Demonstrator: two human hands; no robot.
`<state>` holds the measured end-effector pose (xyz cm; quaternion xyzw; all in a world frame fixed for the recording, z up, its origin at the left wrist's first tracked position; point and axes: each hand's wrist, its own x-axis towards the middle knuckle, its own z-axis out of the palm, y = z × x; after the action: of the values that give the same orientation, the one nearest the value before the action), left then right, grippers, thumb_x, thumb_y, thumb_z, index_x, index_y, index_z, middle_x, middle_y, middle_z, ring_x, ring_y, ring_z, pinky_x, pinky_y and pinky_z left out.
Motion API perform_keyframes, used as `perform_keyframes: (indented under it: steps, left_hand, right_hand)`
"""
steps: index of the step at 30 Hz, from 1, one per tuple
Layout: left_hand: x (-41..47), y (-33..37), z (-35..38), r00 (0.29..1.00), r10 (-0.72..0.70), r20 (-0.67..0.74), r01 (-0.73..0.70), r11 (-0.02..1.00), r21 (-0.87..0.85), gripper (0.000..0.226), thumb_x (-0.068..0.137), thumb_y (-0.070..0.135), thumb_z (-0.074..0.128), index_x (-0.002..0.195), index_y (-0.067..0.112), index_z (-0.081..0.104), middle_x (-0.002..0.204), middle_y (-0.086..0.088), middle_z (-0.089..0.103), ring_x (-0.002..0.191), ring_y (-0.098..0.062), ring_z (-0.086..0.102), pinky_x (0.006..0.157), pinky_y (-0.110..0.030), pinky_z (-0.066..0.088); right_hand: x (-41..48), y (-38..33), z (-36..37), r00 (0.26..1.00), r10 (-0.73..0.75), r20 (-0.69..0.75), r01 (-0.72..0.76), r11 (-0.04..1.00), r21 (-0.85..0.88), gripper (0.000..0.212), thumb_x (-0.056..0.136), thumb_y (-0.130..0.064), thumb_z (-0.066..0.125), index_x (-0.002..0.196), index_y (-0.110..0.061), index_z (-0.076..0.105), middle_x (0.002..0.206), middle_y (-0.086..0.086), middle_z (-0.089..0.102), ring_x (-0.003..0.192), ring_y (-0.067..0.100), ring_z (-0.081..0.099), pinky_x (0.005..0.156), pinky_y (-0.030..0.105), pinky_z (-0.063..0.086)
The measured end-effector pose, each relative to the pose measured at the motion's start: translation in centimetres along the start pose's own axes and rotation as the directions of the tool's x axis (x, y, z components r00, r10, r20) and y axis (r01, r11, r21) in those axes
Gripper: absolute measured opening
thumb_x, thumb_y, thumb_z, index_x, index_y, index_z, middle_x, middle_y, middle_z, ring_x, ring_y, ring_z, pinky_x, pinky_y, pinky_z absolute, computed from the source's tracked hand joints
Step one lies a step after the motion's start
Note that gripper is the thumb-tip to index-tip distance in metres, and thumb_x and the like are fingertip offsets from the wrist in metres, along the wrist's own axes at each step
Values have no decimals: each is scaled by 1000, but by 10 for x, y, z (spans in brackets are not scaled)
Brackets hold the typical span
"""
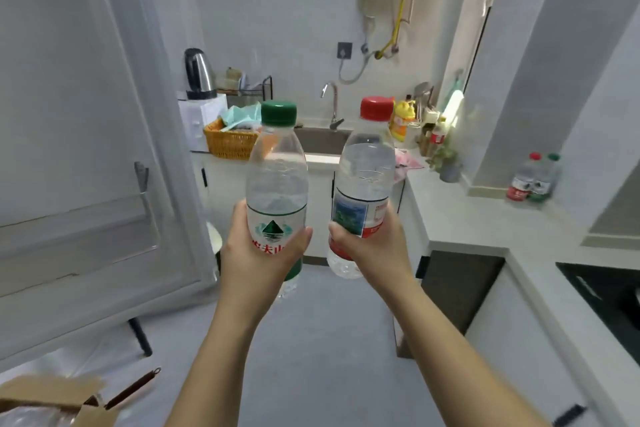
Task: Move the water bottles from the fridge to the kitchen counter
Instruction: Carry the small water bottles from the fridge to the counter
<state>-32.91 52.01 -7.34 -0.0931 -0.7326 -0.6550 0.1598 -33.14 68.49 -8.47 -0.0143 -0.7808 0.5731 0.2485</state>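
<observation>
My left hand (258,253) grips a clear water bottle with a green cap (277,166), held upright in mid-air. My right hand (372,241) grips a clear water bottle with a red cap (367,163), also upright, just to the right of the first. Both are raised in front of me over the floor. On the kitchen counter (460,215) at the right stand two more bottles side by side, a red-capped bottle (523,178) and a green-capped bottle (545,180). The open fridge door (86,135) fills the left side.
A sink (320,140) with a tap lies straight ahead. An orange basket (230,142) and a kettle (199,74) stand left of it. Condiment bottles (403,120) line the back right of the counter. A dark hob (609,298) is at the near right, a cardboard box (52,399) at the lower left.
</observation>
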Motion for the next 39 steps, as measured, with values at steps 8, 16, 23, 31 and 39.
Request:
perform_keyframes:
  steps: [8,16,23,31,39]
  left_hand:
    - [-6,4,152,996,-31,89,37,997,-69,56,73,24,82,115,36,46,102,16,60,94,-4,59,64,-10,43]
    - [-4,6,264,985,-23,173,38,996,-86,50,73,25,82,109,36,49,100,10,63,92,-9,62,58,-10,49]
    - [24,-12,343,960,-34,277,62,994,-93,47,73,25,82,106,37,49,94,14,64,87,-4,63,60,-13,50]
    - [102,-57,441,911,-22,411,94,984,-154,46,76,16,80,102,39,50,89,28,65,84,7,63,63,-11,51]
    - [200,-92,524,825,7,566,103,981,-162,48,76,23,81,105,43,49,96,18,66,89,3,63,68,-14,51]
  right_hand:
    - [43,59,-136,996,19,-85,-24,998,-55,60,75,-20,82,121,-32,45,106,-19,60,95,-2,62,71,7,49]
    - [76,108,-236,986,77,-149,-83,996,-36,65,73,-24,81,128,-22,47,118,-3,62,107,11,63,78,13,49]
    - [111,151,-289,963,131,-235,-144,989,-42,68,73,-23,84,131,-22,48,122,-5,63,109,11,62,81,13,48]
    - [195,215,-321,921,157,-356,-202,975,-93,64,72,-18,86,126,-19,53,114,-2,68,104,12,67,84,22,56]
    - [282,265,-341,869,189,-458,-264,959,-105,60,73,-14,86,119,-29,50,107,-15,65,96,-4,64,71,4,48]
